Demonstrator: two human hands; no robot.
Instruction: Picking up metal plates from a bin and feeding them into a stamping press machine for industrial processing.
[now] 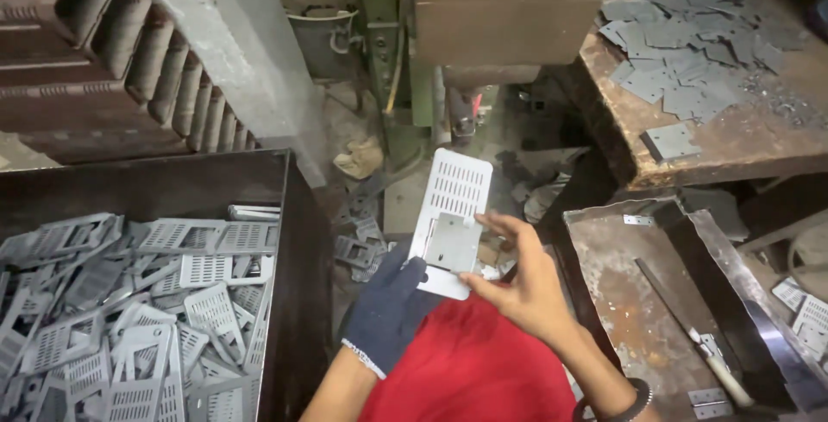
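Two hands clamp one slotted plate [450,219] at centre frame: gloved left hand [388,305] supports underneath, bare right hand [517,280] pinches a small flat piece [450,242] against it for alignment.

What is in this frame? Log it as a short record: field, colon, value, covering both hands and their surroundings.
left hand: gloved left hand supports the slotted metal plate from below
right hand: bare right hand presses a small flat square plate onto the slotted plate
left side: dark bin full of similar slotted plates
right side: rusty tray with a knife-like tool
upper right: wooden bench strewn with grey flat blanks
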